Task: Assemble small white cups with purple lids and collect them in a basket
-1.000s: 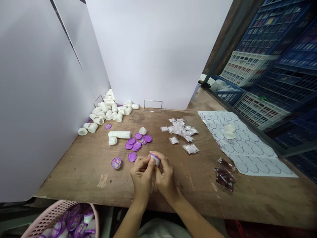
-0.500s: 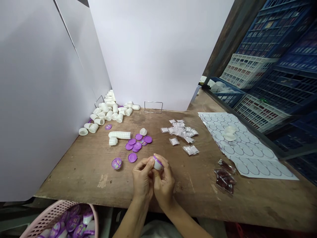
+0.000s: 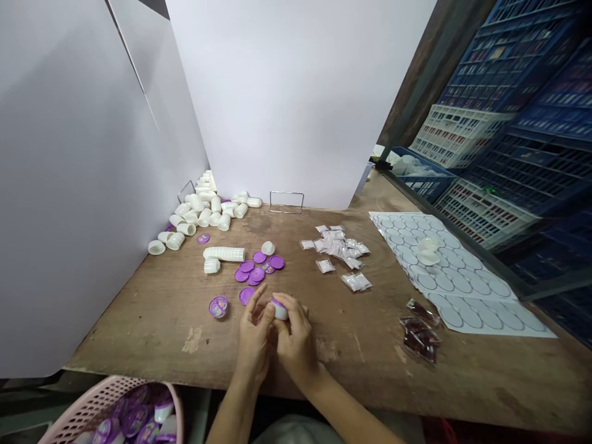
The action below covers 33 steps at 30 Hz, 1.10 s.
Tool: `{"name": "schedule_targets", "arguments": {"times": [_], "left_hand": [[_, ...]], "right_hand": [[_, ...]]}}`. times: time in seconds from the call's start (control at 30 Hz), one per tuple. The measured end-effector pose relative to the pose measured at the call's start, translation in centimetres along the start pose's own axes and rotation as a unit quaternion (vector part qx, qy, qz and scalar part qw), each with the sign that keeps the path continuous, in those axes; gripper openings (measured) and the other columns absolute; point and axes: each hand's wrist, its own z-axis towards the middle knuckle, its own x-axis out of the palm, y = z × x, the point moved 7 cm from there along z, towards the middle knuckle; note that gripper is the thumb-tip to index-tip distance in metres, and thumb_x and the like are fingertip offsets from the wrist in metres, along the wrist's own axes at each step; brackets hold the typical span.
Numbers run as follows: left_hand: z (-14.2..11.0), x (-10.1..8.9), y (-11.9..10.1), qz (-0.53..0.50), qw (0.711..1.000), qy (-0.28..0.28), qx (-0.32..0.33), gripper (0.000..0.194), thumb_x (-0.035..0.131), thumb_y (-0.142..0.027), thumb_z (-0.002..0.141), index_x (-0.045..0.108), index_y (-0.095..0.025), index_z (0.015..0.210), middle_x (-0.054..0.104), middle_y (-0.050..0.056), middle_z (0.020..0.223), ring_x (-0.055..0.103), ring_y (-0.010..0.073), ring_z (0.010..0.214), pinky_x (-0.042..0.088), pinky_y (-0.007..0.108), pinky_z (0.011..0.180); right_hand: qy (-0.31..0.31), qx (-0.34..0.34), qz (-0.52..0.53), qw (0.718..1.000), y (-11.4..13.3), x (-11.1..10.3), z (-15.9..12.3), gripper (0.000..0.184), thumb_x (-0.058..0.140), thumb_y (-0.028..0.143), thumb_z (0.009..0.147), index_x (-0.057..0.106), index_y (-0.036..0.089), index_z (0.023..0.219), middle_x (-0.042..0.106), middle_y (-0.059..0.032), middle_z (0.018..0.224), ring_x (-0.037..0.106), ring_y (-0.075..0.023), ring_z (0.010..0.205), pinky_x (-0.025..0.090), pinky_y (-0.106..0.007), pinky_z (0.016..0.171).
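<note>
The right hand [image 3: 296,340] is gripping a cup [image 3: 280,312]; the left hand [image 3: 253,339] is meeting it with the thumb, whether gripping I cannot tell. The cup's purple cap [image 3: 277,301] is facing up, its axis leaning slightly left. Left of the hands, a lidded tub [image 3: 219,306] is showing print too small to read.

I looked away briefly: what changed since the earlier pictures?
The white cup with the purple lid, still in the right hand, has moved left and slightly toward the person. The left hand has shifted left, its index finger lifted off the cup; whether its thumb still touches is unclear. Loose purple lids, white packets and dark packets stayed put.
</note>
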Motion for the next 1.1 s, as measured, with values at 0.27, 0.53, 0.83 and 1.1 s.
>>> {"name": "schedule_targets", "arguments": {"times": [0.27, 0.53, 0.83, 1.1], "left_hand": [[-0.6, -10.6, -7.9, 0.299, 0.913, -0.161, 0.225, 0.034, 0.078, -0.048, 0.066, 0.071, -0.018, 0.080, 0.062, 0.011, 0.113, 0.062, 0.0268, 0.109, 0.053, 0.041, 0.096], [1.9, -16.9, -10.3, 0.472, 0.795, -0.270, 0.270, 0.032, 0.070, -0.049, 0.063, 0.063, -0.018, 0.064, 0.055, 0.008, 0.096, 0.060, 0.0296, 0.095, 0.052, 0.054, 0.091], [-0.2, -15.2, -10.2, 0.417, 0.779, -0.267, 0.384, 0.030, 0.068, -0.034, 0.074, 0.066, -0.021, 0.101, 0.053, 0.012, 0.119, 0.051, 0.0329, 0.125, 0.041, 0.055, 0.108], [1.5, -3.6, -5.2, 0.203, 0.948, -0.088, 0.229, 0.036, 0.061, -0.043, 0.087, 0.060, -0.025, 0.118, 0.058, 0.012, 0.128, 0.058, 0.0264, 0.118, 0.053, 0.037, 0.090]], "right_hand": [[0.257, 0.001, -0.012, 0.966, -1.6, 4.9, 4.7, 0.046, 0.053, 0.014, 0.086, 0.048, 0.022, 0.131, 0.060, -0.0112, 0.132, 0.055, -0.0251, 0.121, 0.042, -0.046, 0.101], [0.291, 0.064, -0.215, 0.930, -9.2, 7.5, 8.6, 0.024, 0.047, 0.008, 0.086, 0.060, 0.016, 0.105, 0.067, -0.0130, 0.112, 0.055, -0.0273, 0.110, 0.037, -0.041, 0.091], [0.229, 0.060, -0.188, 0.953, -9.4, 7.5, 11.3, 0.032, 0.049, 0.015, 0.088, 0.061, 0.022, 0.117, 0.064, -0.0101, 0.113, 0.056, -0.0247, 0.107, 0.037, -0.037, 0.088], [0.238, 0.060, -0.118, 0.962, -7.6, 7.9, 11.8, 0.011, 0.053, 0.013, 0.085, 0.062, 0.018, 0.085, 0.068, -0.0077, 0.101, 0.060, -0.0200, 0.100, 0.044, -0.034, 0.089]]}}
